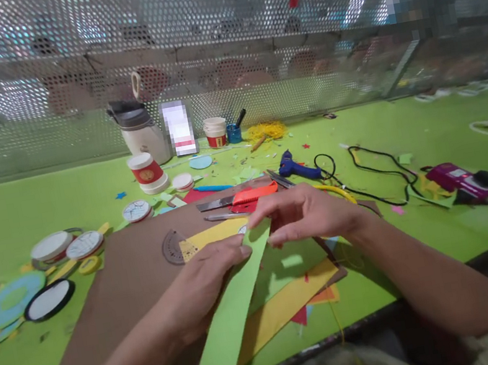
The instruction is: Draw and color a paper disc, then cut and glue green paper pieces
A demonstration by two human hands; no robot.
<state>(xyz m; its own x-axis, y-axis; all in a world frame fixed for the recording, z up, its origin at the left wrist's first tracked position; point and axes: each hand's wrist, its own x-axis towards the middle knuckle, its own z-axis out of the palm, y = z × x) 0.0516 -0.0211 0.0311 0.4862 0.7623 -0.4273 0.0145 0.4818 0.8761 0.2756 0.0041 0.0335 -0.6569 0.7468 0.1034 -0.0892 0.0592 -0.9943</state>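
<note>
A long strip of light green paper (pixel 233 319) runs from the bottom edge up to both hands. My left hand (pixel 204 277) pinches it near its far end, thumb on top. My right hand (pixel 303 213) grips the tip of the same strip, its fingers curled around the end. Below the hands lie sheets of yellow paper (pixel 289 303) and green paper (pixel 268 282) on a brown board (pixel 135 290). Just beyond the fingers are an orange utility knife (pixel 255 193) and a grey pen (pixel 226 216). A clear protractor (pixel 173 247) rests left of them.
A blue glue gun (pixel 298 166) with a black cord lies behind my right hand, near a purple power socket (pixel 460 179). Paper cups (pixel 147 171), a bottle (pixel 141 134) and a phone (pixel 179 128) stand at the back before a perforated metal panel (pixel 219 42). Round decorated pieces (pixel 85 244) lie left.
</note>
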